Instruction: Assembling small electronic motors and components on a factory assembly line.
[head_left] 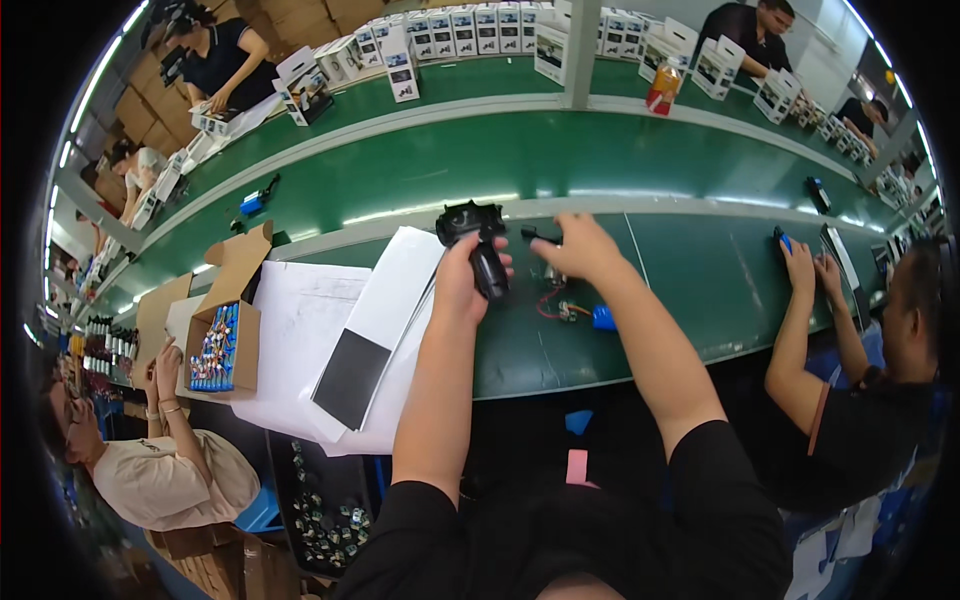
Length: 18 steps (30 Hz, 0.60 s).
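Observation:
In my left hand (462, 280) is a black pistol-shaped plastic housing (489, 270), its wide head pointing away and its handle toward me. The fingers are wrapped round the handle. To its right, my right hand (585, 247) has its fingers closed on a small black part (538, 237); its exact kind is too small to tell. Below that hand, thin red and other coloured wires (550, 303) run over the green bench to a blue battery pack (603, 318), near my right forearm. A small metallic piece beside the wires is partly hidden.
Left of my arm lie white sheets (310, 300), a white and black flat box (355, 375) and an open carton of blue battery packs (225, 350). A conveyor (460, 150) runs beyond the bench. Co-workers sit on both sides; small boxes line the far side.

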Available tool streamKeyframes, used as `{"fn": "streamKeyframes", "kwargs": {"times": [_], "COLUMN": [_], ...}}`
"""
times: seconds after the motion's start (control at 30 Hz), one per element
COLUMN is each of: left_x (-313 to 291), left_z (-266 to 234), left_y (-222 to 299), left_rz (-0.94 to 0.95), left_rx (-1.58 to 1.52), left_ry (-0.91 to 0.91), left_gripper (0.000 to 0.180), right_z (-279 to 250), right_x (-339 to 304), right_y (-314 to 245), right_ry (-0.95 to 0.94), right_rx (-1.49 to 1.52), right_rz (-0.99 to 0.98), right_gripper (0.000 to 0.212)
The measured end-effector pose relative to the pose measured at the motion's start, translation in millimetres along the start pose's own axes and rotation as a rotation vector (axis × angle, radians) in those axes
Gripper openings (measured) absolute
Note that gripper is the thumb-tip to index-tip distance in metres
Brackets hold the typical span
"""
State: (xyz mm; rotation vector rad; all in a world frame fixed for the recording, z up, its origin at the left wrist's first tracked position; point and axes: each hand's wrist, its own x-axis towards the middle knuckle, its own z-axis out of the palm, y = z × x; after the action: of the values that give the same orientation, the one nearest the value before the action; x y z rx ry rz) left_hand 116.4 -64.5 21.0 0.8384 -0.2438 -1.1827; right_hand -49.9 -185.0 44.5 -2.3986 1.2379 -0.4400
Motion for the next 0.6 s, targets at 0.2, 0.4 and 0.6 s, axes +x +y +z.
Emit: {"fn": "streamKeyframes", "kwargs": {"times": [0.2,0.4,0.6], "left_x": [62,49,44], "left_z": [10,25,37], "left_y": [-46,-43,-40], "left_rz": [0.233,0.110,0.086], "left_rx": [0.193,0.366,0.452], "left_ry": [0.212,0.043,-0.195], "left_gripper": [0.023,0.028,0.050], "right_z": [46,28,10], "right_x": [27,26,21], "right_y": [33,39,32], "right_ry": [0.023,0.230,0.419], "right_rx": [0.238,0.634,0.545], "right_rz": [-0.076,0.013,-0.295], "right_gripper": [0.036,0.022,0.019]}}
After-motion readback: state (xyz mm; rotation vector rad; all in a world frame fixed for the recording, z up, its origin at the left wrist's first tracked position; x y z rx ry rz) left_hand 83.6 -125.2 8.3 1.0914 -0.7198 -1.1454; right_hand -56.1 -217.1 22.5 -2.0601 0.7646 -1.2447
